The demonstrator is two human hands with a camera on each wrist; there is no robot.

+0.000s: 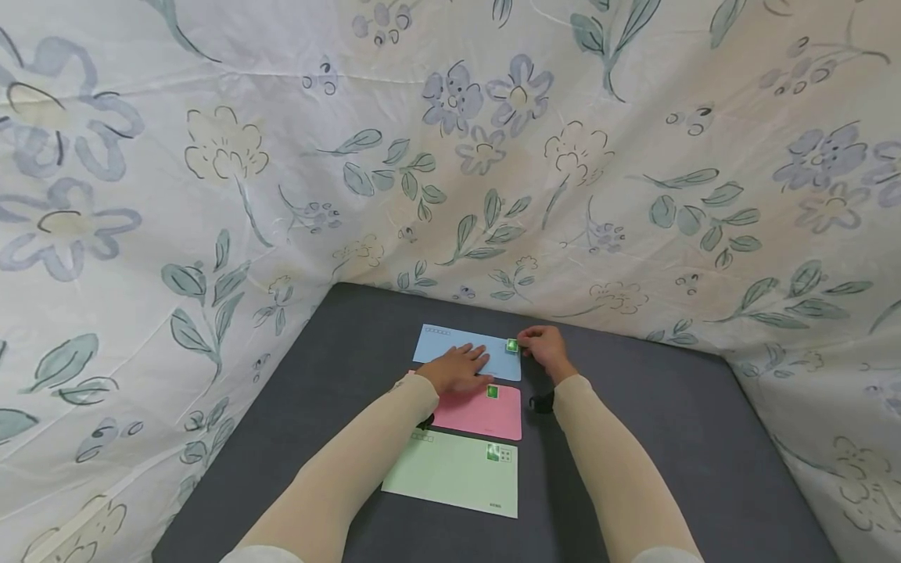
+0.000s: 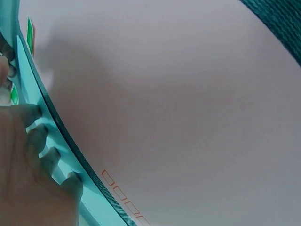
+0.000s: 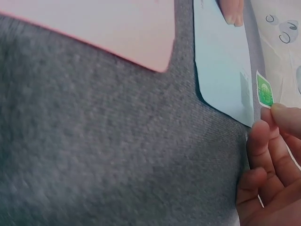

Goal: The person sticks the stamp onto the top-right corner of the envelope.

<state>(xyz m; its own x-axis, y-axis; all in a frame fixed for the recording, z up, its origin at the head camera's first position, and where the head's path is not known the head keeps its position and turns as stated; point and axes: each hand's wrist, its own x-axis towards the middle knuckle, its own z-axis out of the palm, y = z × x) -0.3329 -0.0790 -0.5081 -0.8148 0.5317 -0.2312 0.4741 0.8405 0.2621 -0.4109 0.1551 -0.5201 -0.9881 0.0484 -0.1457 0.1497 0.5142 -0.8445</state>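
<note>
A blue envelope [image 1: 468, 337] lies farthest back on the dark tabletop. My left hand [image 1: 459, 369] rests on its front part, fingers spread and fairly straight. Between thumb and finger, my right hand [image 1: 545, 344] pinches a small green postage stamp [image 3: 265, 88] by its edge. In the right wrist view the stamp is tilted up over the envelope's right end, where a dark patch shows on the paper. A pink envelope [image 1: 486, 416], partly under my left wrist and forearm, bears a green stamp [image 1: 493, 392] at its upper right.
Nearest me lies a pale green envelope [image 1: 450, 473], with a green stamp [image 1: 493, 452] beside a printed box at its upper right. A floral cloth [image 1: 486, 195] hangs behind and around the dark table [image 1: 647, 422]. The left forearm crosses over the envelopes' left side.
</note>
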